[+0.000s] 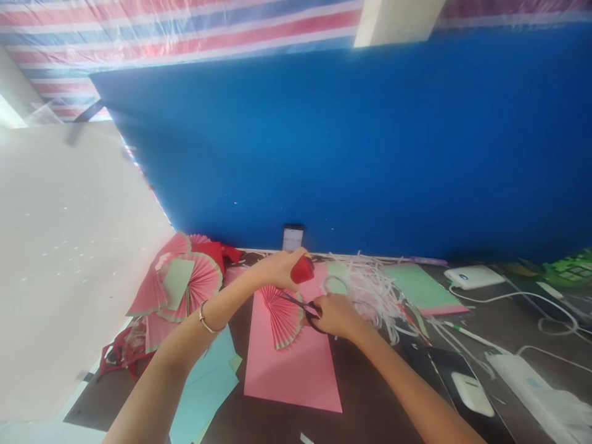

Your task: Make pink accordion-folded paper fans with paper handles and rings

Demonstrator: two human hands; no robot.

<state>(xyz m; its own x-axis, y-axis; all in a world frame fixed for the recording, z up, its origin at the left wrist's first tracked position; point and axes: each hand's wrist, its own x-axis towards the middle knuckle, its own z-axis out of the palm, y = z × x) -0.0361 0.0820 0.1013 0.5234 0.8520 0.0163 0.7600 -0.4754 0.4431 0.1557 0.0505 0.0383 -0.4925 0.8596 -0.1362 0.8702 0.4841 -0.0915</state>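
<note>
Paper fan (284, 322): pink, closely pleated, pale green along its curved edge, spread over a pink sheet (296, 382). In our left hand (280, 269), we hold a small red object (303, 270); in our right (337, 314), black-handled scissors (305, 306), blades across the fan.

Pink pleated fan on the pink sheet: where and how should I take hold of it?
I'd pinch the fan at its narrow upper-left end, coming from the lower left. The pleats seem to gather there, while the pale-edged arc spreads wide; the scissors cross its upper part, and the right hand sits to the right.
</note>
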